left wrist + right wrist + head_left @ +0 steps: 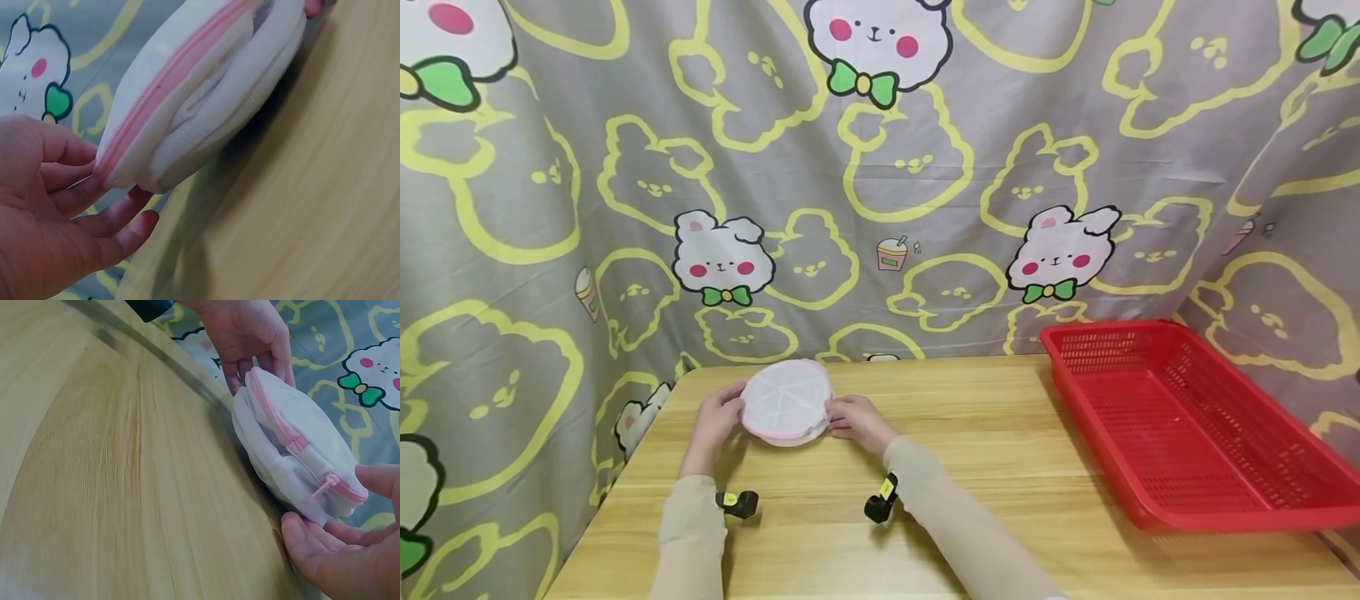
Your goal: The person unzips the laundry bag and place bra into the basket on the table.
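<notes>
A round white mesh laundry bag (786, 400) with a pink zipper (156, 87) is held tilted near the far left of the table. My left hand (718, 421) pinches its left edge between thumb and fingers. At the opposite edge my right hand (861, 421) grips it, close to the pink zipper pull (324, 486). In the left wrist view the bag's soft sides look folded and flattened together. Its lower side is close to the wood; whether it touches cannot be told. What lies inside the bag is hidden.
A large red plastic basket (1180, 433) stands on the right side of the wooden table (955, 433). A patterned grey curtain (925, 192) hangs behind the table and along both sides. Black wrist cameras are strapped on both forearms.
</notes>
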